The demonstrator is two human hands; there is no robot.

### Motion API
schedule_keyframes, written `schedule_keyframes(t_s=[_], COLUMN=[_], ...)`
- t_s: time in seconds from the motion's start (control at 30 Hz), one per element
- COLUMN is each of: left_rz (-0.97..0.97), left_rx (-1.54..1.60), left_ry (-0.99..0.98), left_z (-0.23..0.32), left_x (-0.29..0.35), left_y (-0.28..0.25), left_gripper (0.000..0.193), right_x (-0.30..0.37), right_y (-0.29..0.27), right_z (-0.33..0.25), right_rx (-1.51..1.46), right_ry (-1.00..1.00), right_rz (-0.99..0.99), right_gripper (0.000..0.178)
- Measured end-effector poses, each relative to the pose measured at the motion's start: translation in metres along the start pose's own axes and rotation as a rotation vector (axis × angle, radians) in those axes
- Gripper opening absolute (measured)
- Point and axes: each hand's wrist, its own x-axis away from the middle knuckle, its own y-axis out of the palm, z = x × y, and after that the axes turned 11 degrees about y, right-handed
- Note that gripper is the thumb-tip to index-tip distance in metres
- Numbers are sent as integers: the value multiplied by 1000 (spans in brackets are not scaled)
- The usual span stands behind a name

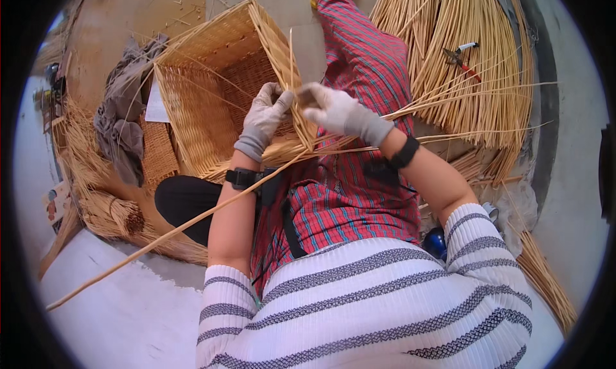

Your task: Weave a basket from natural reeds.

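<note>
A large square wicker basket (199, 119) lies tilted on its side in front of me, its opening toward me. My left hand (264, 116), in a pale grey work glove, is closed on the right-hand rim, thumb on the near side and fingers inside. Beside it, my gloved right hand (337, 111) has its fingers bent in a pinch at a thin wicker strand on the same rim; its fingertips are slightly blurred. Loose strands (443, 100) run from the rim out to the right under my right wrist. One long rod (173, 231) sticks out from the basket's corner toward the lower left.
Bundles of cane rods (462, 67) lie at the far right, with red-handled pruning shears (463, 61) on top. A grey cloth (122, 116) and a flat woven panel (158, 152) sit left of the basket. More bundled cane (112, 212) lies at the left.
</note>
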Motion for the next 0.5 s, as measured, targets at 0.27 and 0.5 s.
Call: schedule_keyframes(t_s=[0.27,0.5], left_rz=[83,61], left_rx=[196,53], left_ry=[-198,-91], left_z=[3,4], left_x=[-2,6], left_y=[-1,3], left_gripper=[26,19], right_x=[49,52], right_y=[38,36], right_z=[-32,-22], right_rx=[793,713], right_ry=[-48,-131], right_rz=[70,86], right_gripper=[62,54])
